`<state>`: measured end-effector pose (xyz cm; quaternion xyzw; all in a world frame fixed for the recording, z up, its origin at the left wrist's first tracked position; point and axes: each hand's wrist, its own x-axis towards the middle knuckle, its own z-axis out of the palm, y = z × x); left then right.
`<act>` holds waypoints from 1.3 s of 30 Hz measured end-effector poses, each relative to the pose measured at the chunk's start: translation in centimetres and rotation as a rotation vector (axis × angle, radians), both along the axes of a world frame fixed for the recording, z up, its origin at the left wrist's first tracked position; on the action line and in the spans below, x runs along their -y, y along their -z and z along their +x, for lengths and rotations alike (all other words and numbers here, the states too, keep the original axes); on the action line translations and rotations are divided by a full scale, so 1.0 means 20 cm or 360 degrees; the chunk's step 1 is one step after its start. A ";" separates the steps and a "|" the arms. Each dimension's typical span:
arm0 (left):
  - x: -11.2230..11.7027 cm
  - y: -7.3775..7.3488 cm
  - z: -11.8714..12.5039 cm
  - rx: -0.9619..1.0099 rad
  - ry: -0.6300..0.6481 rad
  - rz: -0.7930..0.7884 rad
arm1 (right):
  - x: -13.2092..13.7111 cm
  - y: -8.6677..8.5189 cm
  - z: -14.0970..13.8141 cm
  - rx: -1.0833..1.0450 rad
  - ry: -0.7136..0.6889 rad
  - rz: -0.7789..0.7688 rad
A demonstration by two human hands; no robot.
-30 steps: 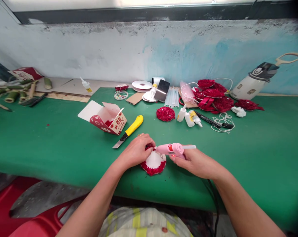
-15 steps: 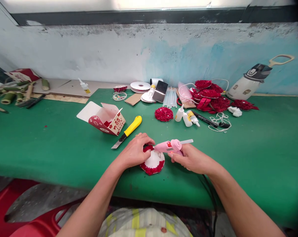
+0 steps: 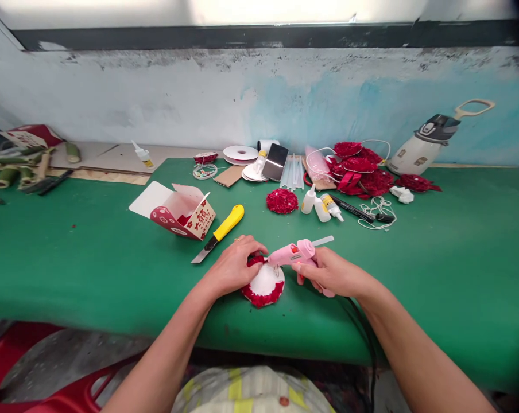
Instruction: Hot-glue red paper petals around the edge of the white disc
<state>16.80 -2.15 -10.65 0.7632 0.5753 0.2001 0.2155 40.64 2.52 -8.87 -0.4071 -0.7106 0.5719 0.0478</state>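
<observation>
My right hand (image 3: 328, 268) is wrapped round the handle of a pink hot glue gun (image 3: 291, 252), with a clear glue stick (image 3: 323, 241) poking out of its back end. The gun's nozzle meets the upper edge of a round white disc (image 3: 263, 280). A ruffled red ribbon (image 3: 262, 299) lines part of the disc's rim; the right upper rim is bare white. On the disc's left side my left hand (image 3: 237, 264) pinches the red ribbon close to the nozzle. Its fingertips partly hide the ribbon there.
A yellow box cutter (image 3: 227, 225) lies blade out beside an open box (image 3: 186, 215). Behind are a finished red rosette (image 3: 282, 201), small glue bottles (image 3: 322, 210), a phone (image 3: 275, 162) and a pile of red rosettes (image 3: 363, 166). A bottle (image 3: 423, 146) leans on the wall.
The view has shifted slightly. My right hand has tilted a little, so more of the glue gun's handle and trigger shows. The nozzle stays at the disc's upper edge.
</observation>
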 end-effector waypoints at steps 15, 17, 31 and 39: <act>0.01 -0.01 -0.01 0.0017 -0.0013 -0.0011 | 0.01 -0.06 0.01 -0.0058 -0.0034 -0.0040; 0.01 0.00 -0.01 0.0041 -0.0019 -0.0010 | 0.01 -0.07 0.02 -0.0074 -0.0043 -0.0032; 0.01 0.00 -0.02 0.0145 -0.0023 0.0000 | 0.03 -0.03 0.00 -0.0067 -0.0070 0.0148; 0.01 -0.01 -0.03 0.0336 -0.0059 0.0000 | 0.03 -0.04 0.01 -0.0068 -0.0125 0.0261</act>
